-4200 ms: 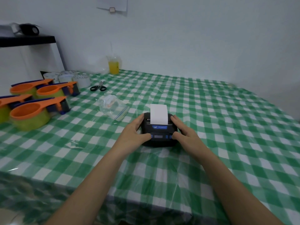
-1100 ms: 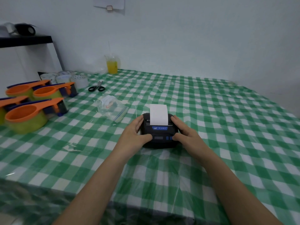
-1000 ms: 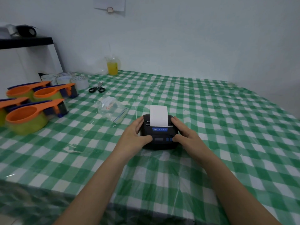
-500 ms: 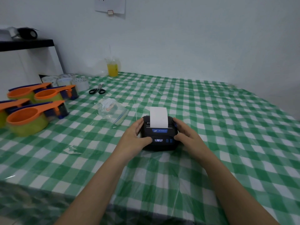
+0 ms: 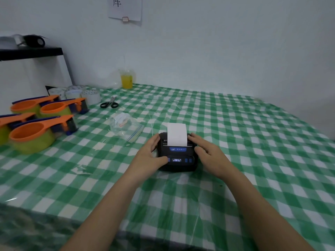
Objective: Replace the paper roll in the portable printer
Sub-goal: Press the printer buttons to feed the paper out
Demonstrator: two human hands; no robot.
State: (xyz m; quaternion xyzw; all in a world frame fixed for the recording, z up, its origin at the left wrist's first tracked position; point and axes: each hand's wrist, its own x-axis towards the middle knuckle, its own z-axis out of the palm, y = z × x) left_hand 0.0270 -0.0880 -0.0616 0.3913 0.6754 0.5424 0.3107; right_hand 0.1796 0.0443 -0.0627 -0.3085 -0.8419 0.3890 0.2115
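Observation:
The black portable printer (image 5: pixel 178 157) sits on the green checked tablecloth at the centre. Its lid is down and a white paper strip (image 5: pixel 177 134) stands up out of its top slot. The small display on its front is lit. My left hand (image 5: pixel 149 157) grips the printer's left side, with the thumb on the front panel's left end. My right hand (image 5: pixel 208 154) rests against the right side, its fingers straight and reaching to the top right corner, its thumb off the front buttons.
A clear zip bag (image 5: pixel 125 126) with small white items lies just left of the printer. Scissors (image 5: pixel 109 104), tape rolls (image 5: pixel 90 96) and several orange-handled tape dispensers (image 5: pixel 34 134) fill the left side. A cup of yellow drink (image 5: pixel 126 81) stands by the wall.
The printer's display has lit up. My right thumb has come off the front buttons and the hand has shifted to the printer's right side. My left hand has kept its hold.

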